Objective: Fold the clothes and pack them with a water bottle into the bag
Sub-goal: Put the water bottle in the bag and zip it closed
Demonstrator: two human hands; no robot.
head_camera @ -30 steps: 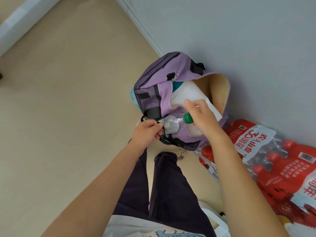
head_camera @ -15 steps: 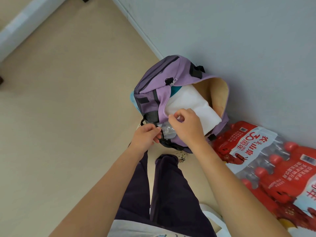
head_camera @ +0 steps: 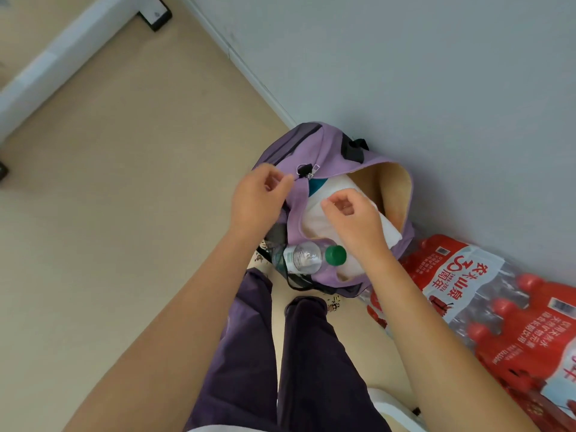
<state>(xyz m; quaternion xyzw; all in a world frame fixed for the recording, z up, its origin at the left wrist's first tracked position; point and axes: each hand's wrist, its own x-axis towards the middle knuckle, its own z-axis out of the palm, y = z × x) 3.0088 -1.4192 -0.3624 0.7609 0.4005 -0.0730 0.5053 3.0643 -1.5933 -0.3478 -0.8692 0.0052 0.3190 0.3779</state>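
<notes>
A purple backpack [head_camera: 324,148] stands open on the floor against the wall, its beige lining showing. Folded white clothes [head_camera: 314,218] fill the opening, and a bit of teal fabric [head_camera: 318,184] shows under the rim. In the bag's mesh side pocket sits a clear water bottle [head_camera: 304,257] with a green cap, neck sticking out. My left hand [head_camera: 258,202] is at the bag's front rim, its fingertips pinching the purple edge beside the zipper pull [head_camera: 307,171]. My right hand [head_camera: 353,218] hovers over the white clothes with loosely curled fingers and holds nothing.
A shrink-wrapped pack of red-capped water bottles [head_camera: 498,310] lies right of the bag along the grey wall [head_camera: 436,73]. My legs in dark purple trousers [head_camera: 311,353] stand just in front of the bag. A white furniture frame [head_camera: 62,54] crosses the top left.
Both hands have left the bottle and risen to the bag's top opening. The bottle, pushed down a moment ago, stays in the side pocket, uncovered.
</notes>
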